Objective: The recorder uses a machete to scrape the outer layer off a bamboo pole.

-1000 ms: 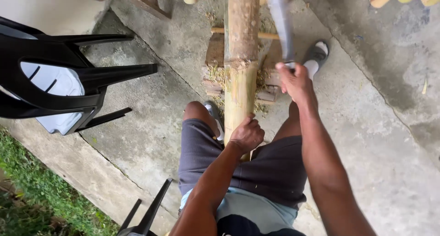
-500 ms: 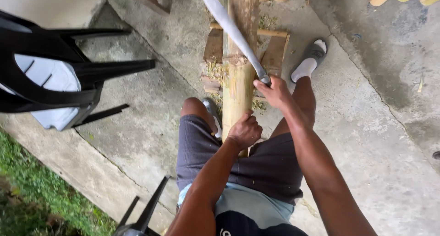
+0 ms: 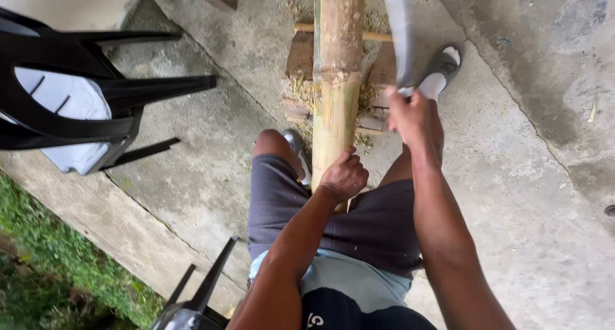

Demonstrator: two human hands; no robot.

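The person wears dark grey shorts [image 3: 333, 221] over a light blue shirt hem [image 3: 346, 282], with a dark navy garment below it bearing a small white mark. Both forearms are bare. A grey slide sandal [image 3: 442, 64] over what seems a white sock [image 3: 433, 85].

Blurred big knife blade [image 3: 402, 29] beside the bamboo pole [image 3: 337, 61], both cut off at the top edge. Near end of pole hidden under left hand [image 3: 346, 175].
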